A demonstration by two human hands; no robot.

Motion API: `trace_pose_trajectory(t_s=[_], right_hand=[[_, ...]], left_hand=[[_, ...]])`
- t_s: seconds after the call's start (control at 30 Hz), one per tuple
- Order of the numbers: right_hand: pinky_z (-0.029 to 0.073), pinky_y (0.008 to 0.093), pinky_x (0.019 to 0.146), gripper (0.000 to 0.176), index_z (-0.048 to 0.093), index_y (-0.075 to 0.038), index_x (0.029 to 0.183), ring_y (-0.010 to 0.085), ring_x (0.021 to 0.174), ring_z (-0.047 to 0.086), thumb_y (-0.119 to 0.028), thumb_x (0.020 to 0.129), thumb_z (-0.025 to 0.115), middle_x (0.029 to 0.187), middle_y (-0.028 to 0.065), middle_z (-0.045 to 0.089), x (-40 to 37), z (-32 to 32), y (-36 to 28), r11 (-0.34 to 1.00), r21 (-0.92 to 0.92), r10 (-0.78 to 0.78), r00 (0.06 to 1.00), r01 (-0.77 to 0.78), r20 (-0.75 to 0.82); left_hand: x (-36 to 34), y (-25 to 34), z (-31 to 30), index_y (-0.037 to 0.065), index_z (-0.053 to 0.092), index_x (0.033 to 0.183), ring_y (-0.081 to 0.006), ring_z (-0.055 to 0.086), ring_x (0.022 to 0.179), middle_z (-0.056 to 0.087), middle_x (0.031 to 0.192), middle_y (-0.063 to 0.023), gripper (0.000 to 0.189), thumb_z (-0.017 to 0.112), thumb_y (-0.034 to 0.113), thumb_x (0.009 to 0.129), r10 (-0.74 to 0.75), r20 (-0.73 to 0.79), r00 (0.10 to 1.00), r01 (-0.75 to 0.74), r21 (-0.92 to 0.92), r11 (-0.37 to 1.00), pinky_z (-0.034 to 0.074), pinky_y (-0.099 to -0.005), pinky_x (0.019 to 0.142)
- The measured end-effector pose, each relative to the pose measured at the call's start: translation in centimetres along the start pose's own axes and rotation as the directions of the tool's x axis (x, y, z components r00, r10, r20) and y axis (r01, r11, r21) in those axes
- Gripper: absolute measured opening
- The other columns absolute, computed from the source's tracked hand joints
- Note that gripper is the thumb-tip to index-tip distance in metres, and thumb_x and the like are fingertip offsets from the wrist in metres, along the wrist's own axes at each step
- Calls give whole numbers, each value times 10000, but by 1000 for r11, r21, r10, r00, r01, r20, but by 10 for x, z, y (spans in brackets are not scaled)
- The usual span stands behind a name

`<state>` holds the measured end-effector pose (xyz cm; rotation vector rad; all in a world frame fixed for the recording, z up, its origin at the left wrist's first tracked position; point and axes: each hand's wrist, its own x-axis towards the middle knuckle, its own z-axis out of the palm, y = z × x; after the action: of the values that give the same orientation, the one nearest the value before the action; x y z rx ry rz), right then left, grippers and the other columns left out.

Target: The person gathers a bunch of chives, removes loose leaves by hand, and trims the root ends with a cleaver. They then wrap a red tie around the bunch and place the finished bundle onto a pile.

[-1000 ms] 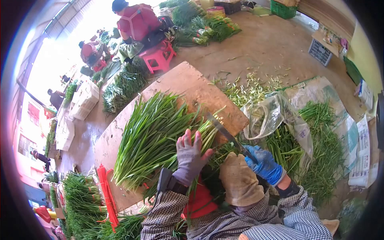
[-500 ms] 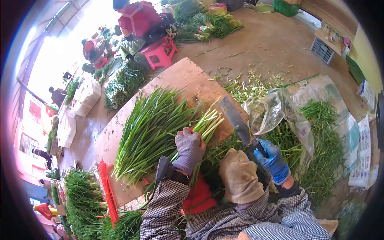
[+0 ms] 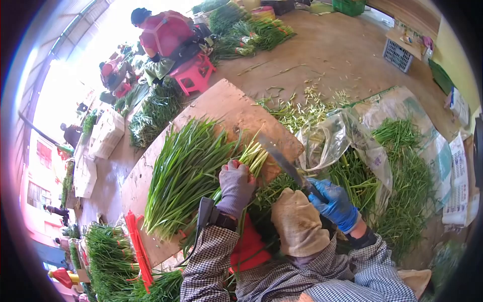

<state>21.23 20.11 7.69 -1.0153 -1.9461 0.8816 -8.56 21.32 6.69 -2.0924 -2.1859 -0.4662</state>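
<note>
A pile of long green leafy stalks lies on a wooden board. My left hand, in a grey glove, is closed around a small bunch of stalks whose pale ends point up and to the right. In a blue glove, my right hand grips the handle of a large knife. The knife's blade slants up and left, its tip near the pale ends. Motion blurs the blade slightly, and whether it touches the stalks I cannot tell.
Red ties hang over the board's left edge. A plastic bag of greens and a sheet with loose greens are at the right. Cut pieces litter the floor. A person sits on a pink stool.
The knife and my right hand have moved left and the blade is now closer to the pale ends. My left hand still holds the bunch. The view has shifted slightly.
</note>
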Motion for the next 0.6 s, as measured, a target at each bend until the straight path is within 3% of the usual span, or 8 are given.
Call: trace_pose_trajectory(t_s=[0.07,0.13,0.2,0.23,0.37,0.4,0.47,0.6], right_hand=[[524,391,715,468,587,-82,1318,325,812,655,-123,856,650,949,175,663,4,5,-1,988,-134,-65,993,78,103],[518,399,700,469,585,-95,1318,327,797,645,-159,857,644,920,161,658,8,9,-4,979,-194,-33,990,60,140],[519,400,686,443,593,-98,1297,323,779,640,-155,860,639,895,147,649,13,14,-2,958,-260,-83,986,118,142],[519,400,686,443,593,-98,1297,323,779,640,-155,860,639,895,147,649,12,16,0,959,-260,-81,986,117,143],[520,411,669,423,596,-102,1284,326,777,642,-159,866,633,913,150,651,12,15,0,955,-274,-66,983,112,172],[520,416,663,427,592,-106,1290,328,774,643,-161,869,631,924,153,653,13,13,-1,950,-294,-55,981,108,184],[521,419,665,425,593,-109,1292,330,780,645,-167,873,626,937,154,657,15,15,0,952,-285,-63,984,110,170],[529,420,700,422,587,-113,1301,342,827,654,-178,885,611,993,164,667,14,14,-3,954,-293,-2,981,61,196]], left_hand=[[-1,-2,-1,83,648,884,-357,538,978,575,1056,-144,265,713,250,689,7,26,1000,-7,4,1000,437,-472,839],[0,1,-10,86,645,910,-360,537,993,574,1090,-153,282,720,266,706,14,51,999,-15,8,1000,437,-474,850],[1,6,-22,60,620,1082,-366,527,1036,562,1144,-154,452,777,252,704,25,-12,1000,-25,-30,999,440,-467,899],[2,6,-23,28,548,1253,-375,530,1063,544,1204,-187,646,770,342,734,49,-68,996,-48,25,999,434,-464,930],[13,1,1,-28,430,1375,-376,530,1093,537,1230,-198,857,702,522,776,41,34,999,-46,179,983,433,-455,938],[14,0,7,-28,430,1375,-376,530,1093,537,1230,-198,857,702,522,776,40,31,999,-45,175,983,433,-455,938],[16,1,20,-39,434,1390,-331,541,1056,554,1208,-173,877,679,540,779,-59,204,977,7,244,970,430,-436,911],[15,2,22,-24,433,1397,-319,533,1073,564,1201,-156,764,624,478,852,-61,210,976,11,231,973,433,-427,894]])
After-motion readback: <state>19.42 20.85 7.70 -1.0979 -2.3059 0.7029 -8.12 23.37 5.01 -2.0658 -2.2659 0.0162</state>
